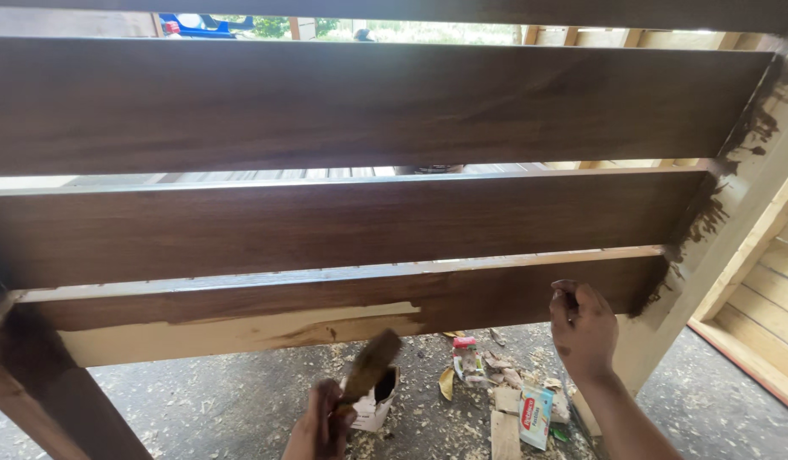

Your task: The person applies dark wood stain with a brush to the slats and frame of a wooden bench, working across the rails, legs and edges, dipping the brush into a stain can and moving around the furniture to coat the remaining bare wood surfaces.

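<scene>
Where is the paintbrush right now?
The paintbrush is low in the head view, left of centre, held in the left hand just below the bottom slat's unstained patch, over the small stain container on the ground.

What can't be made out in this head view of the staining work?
- Left hand: cut off by the bottom edge.
- Brush: motion-blurred, bristles unclear.
- Carton contents: partly hidden behind brush and hand.
- Right hand: fingertips curled against the lowest plank, whatever they pinch too small to tell.

Three stained slats (343, 102), one brush (370, 365), one open carton (378, 400), two hands (584, 330).
</scene>
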Demonstrator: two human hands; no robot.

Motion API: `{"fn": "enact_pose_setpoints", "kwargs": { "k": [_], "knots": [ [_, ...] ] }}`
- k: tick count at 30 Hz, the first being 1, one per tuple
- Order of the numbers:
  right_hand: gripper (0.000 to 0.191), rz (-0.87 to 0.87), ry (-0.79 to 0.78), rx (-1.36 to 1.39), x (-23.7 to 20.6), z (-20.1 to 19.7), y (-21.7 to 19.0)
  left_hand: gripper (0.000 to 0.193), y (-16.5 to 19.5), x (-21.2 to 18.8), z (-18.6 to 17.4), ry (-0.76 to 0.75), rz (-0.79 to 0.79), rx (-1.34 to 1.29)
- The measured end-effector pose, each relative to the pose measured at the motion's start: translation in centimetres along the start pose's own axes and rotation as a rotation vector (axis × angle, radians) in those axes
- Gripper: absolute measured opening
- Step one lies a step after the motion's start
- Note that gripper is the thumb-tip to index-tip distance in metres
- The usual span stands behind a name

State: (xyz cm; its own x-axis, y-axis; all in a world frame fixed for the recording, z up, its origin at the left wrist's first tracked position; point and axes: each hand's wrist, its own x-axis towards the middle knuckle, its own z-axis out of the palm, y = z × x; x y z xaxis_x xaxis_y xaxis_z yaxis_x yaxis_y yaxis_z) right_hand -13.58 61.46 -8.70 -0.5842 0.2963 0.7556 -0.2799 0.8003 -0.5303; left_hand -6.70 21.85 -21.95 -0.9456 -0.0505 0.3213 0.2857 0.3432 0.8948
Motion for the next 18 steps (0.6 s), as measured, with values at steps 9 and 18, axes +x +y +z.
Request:
{"fn": "enact_pose_setpoints", "kwargs": {
  "k": [9,18],
  "knots": [
    [0.014,0.012,-0.03,0.009,0.3,-0.6,0.6,0.024,14.8,5.9,9.6,-0.328,0.085,0.663],
    [0.014,-0.057,0.006,-0.088,0.3,-1.3,1.8,0.024,21.8,10.2,11.5,-0.32,-0.042,0.793]
  ]
}}
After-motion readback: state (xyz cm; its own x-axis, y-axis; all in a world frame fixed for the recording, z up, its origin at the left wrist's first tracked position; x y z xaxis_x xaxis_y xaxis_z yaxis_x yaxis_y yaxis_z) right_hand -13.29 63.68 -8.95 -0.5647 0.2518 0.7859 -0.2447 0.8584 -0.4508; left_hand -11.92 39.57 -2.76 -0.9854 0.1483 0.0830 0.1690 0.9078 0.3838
